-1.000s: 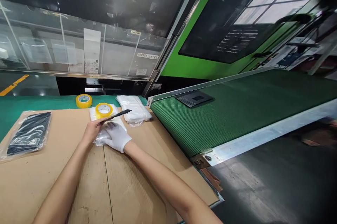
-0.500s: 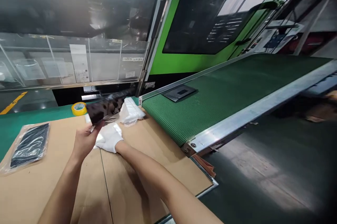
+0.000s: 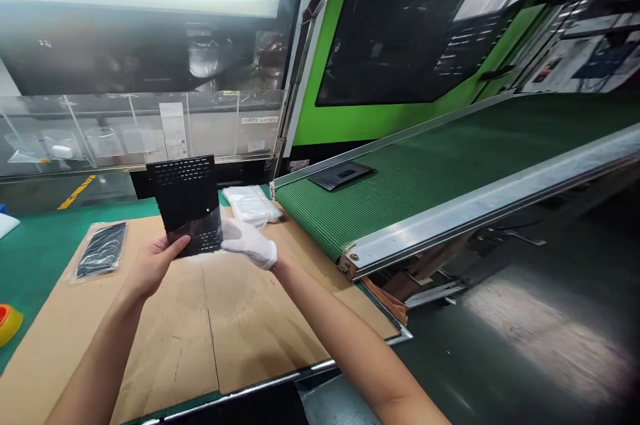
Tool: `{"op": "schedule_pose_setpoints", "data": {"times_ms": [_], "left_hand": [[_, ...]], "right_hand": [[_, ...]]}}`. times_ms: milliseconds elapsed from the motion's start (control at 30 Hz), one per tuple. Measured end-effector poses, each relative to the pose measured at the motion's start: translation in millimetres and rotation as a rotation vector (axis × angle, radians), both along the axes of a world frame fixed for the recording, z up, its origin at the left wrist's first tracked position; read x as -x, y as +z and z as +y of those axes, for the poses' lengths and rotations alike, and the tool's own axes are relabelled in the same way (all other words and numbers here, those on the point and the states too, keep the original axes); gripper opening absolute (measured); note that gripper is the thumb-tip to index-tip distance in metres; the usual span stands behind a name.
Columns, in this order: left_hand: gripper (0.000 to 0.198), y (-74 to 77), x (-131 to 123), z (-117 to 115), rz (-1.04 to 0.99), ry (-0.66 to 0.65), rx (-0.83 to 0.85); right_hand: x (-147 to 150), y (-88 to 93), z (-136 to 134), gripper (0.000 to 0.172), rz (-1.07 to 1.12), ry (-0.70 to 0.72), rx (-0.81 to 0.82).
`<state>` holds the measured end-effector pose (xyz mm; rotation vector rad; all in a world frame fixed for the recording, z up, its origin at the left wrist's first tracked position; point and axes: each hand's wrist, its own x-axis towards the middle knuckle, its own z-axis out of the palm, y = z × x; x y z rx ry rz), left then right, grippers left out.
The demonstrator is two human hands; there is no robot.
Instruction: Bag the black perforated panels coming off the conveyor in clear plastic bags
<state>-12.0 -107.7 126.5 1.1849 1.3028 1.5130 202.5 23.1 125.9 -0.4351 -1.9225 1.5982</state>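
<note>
**Left hand (image 3: 155, 264) and right hand (image 3: 250, 245) at a black panel (image 3: 187, 188) raised over a desk (image 3: 165, 345)**

A green and black machine (image 3: 315, 122) rises on the far side, its dark window leaning toward the right. From the desk's right side, a ribbed green belt (image 3: 410, 172) in a metal frame runs off to the far right. The desk fills the near left and middle; brown cardboard covers most of it, with green surface showing along the left and far edges. Beyond the far edge stands a clear rack (image 3: 210, 125) with upright dividers and small labels.

Both forearms reach in from the near edge. The bare left hand is closed on the panel's lower left corner, thumb across the front, its other fingers mostly hidden behind. The right hand, in a white glove, touches the lower right edge, its fingers partly hidden; whether it grips cannot be told. The panel stands nearly upright above the middle of the cardboard, rows of slots at top and bottom. Its lower part looks glossy.

A white plastic bundle (image 3: 253, 205) lies at the far right of the cardboard, near the belt's end. Another panel (image 3: 343, 175) lies flat on the belt. A bagged panel (image 3: 103, 248) lies far left on the cardboard. At the left edge, a yellow and orange roll (image 3: 11, 326) is partly cut off.
</note>
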Motion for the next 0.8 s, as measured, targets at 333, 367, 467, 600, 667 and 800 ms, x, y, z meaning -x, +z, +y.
{"op": "schedule_pose_setpoints", "data": {"times_ms": [333, 367, 467, 600, 667, 800], "left_hand": [[0.055, -8.0, -14.0, -30.5, -0.068, 0.011, -0.033], [0.055, -10.6, -14.5, -30.4, -0.086, 0.037, -0.039], [0.054, -16.4, -16.9, -26.4, -0.136, 0.129, -0.084], [0.053, -20.4, -15.7, -22.2, -0.177, 0.186, -0.128], [0.053, -21.7, -13.4, -22.1, -0.164, 0.212, -0.151], [0.059, -22.5, -11.1, -22.9, -0.059, 0.289, -0.178]], "right_hand": [[17.1, -6.1, -43.9, 0.043, 0.260, -0.148, 0.187], [17.4, -5.3, -45.8, 0.042, 0.246, -0.111, 0.180], [17.1, -3.4, -48.7, 0.044, 0.194, -0.017, 0.172], [13.1, -3.6, -45.9, 0.040, 0.214, -0.174, 0.114], [12.0, -4.8, -44.2, 0.037, 0.241, -0.306, 0.078], [17.7, -8.4, -46.7, 0.039, 0.327, -0.410, 0.073]]}}
